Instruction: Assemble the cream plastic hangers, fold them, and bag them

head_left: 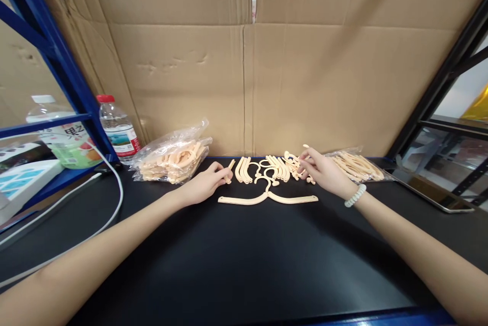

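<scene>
A beige plastic clothes hanger lies on the black table, its two arms spread wide and its hook pointing to the back. My left hand is to the left of the loose parts, its fingers closed on a slim beige hanger arm. Several curved hanger arms lie side by side just right of that hand. Over the right part of the pile, my right hand has its fingers drawn together. A small beige tip shows above them; the rest of that piece is hidden. Loose hanger hooks lie between my hands.
Clear bags of beige parts lie at the back left and back right. A red-capped bottle stands left, near a white cable. A phone-like flat device lies right. A cardboard wall closes off the back.
</scene>
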A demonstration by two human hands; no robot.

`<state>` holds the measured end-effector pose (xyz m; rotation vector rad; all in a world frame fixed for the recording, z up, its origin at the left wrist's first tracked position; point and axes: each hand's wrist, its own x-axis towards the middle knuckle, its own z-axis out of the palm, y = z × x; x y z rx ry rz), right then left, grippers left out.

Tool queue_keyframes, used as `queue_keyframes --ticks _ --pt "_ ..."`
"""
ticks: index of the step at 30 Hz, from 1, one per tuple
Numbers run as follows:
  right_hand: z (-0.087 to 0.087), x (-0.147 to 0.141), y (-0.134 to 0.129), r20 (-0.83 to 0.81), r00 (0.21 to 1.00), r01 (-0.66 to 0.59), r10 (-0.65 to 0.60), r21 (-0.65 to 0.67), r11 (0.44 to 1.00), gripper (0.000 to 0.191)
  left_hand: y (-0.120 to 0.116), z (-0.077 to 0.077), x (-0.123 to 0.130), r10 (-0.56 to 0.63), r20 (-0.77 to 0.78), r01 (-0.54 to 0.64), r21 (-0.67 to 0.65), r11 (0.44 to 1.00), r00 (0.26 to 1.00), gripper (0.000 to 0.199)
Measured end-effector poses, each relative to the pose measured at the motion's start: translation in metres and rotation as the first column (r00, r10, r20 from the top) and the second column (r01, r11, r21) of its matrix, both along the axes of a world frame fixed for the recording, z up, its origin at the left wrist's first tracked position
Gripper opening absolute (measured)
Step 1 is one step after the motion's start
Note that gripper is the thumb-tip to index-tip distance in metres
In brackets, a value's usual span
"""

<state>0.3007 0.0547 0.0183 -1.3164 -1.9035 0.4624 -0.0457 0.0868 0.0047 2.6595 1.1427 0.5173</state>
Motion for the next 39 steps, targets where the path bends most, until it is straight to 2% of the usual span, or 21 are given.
queue_keyframes --ticks 7,9,11,13,16,20,23,27,31,33,35,37,39 --pt "0.000 -0.008 -0.003 -0.293 0.956 -0.072 0.034 -0.119 0.990 0.031 -0.007 0.002 0.008 -0.057 0.252 0.028 0.118 0.993 0.966 0.017" --pt "0.000 -0.010 -0.005 -0.346 0.937 -0.098 0.042 -0.145 0.985 0.032 -0.016 0.003 0.018 -0.111 0.335 0.087 0.084 0.993 0.936 0.013" --pt "0.001 -0.014 -0.009 -0.407 0.910 -0.164 0.075 -0.189 0.968 0.033 -0.028 0.005 0.028 -0.176 0.494 0.211 -0.016 0.977 0.852 0.009" --pt "0.003 -0.019 -0.014 -0.442 0.889 -0.236 0.118 -0.222 0.946 0.032 -0.041 0.008 0.038 -0.172 0.591 0.271 -0.082 0.959 0.788 0.010" --pt "0.005 -0.028 -0.022 -0.453 0.873 -0.308 0.179 -0.229 0.923 0.031 -0.055 0.010 0.050 -0.152 0.652 0.328 -0.157 0.932 0.743 0.013" --pt "0.001 -0.039 -0.029 -0.521 0.827 -0.386 0.214 -0.247 0.889 0.037 -0.065 0.007 0.061 -0.095 0.702 0.346 -0.225 0.911 0.705 0.007" --pt "-0.004 -0.044 -0.031 -0.555 0.805 -0.404 0.208 -0.257 0.878 0.037 -0.069 0.001 0.067 -0.017 0.747 0.352 -0.293 0.889 0.665 0.015" --pt "-0.009 -0.050 -0.035 -0.623 0.758 -0.418 0.191 -0.240 0.876 0.038 -0.073 -0.005 0.073 0.159 0.855 0.454 -0.410 0.791 0.494 0.041" --pt "-0.011 -0.056 -0.040 -0.715 0.676 -0.460 0.179 -0.220 0.860 0.051 -0.075 -0.009 0.076 0.326 0.852 0.392 -0.487 0.780 0.411 0.050" --pt "-0.010 -0.057 -0.042 -0.738 0.648 -0.481 0.187 -0.207 0.852 0.064 -0.075 -0.011 0.077 0.361 0.842 0.371 -0.509 0.777 0.400 0.054" --pt "-0.010 -0.058 -0.042 -0.737 0.648 -0.491 0.194 -0.210 0.845 0.065 -0.076 -0.014 0.077 0.356 0.827 0.352 -0.521 0.778 0.436 0.042" --pt "-0.011 -0.058 -0.042 -0.728 0.656 -0.502 0.202 -0.220 0.836 0.048 -0.078 -0.016 0.078 0.326 0.817 0.330 -0.509 0.795 0.475 0.027" --pt "-0.012 -0.058 -0.041 -0.727 0.655 -0.512 0.205 -0.227 0.829 0.030 -0.080 -0.017 0.078 0.306 0.828 0.328 -0.485 0.811 0.469 0.026"
